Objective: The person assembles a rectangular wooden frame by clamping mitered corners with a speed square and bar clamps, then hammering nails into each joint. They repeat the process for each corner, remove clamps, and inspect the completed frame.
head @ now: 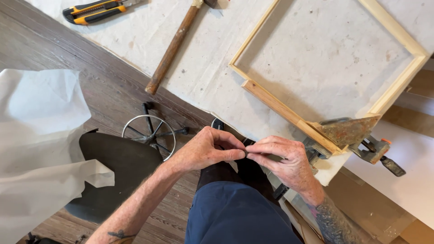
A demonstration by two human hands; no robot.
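Both grips pinched together, left hand (203, 151) and right hand (282, 160) fingertip to fingertip on something too small to identify, just off the tabletop (203, 68) edge. Best kept steady, near the clamped wooden frame (289, 115).

Left hand (203, 151), right hand (282, 160): fingers pinched, fingertips touching.

Bare table (199, 68) between hammer (174, 47) and wooden frame (289, 115): passable. Inside frame: open sheet. Frame's near corner: blocked by rusty corner clamp (350, 131). Far left edge: utility knife (92, 11). Below the table edge: stool (115, 165).
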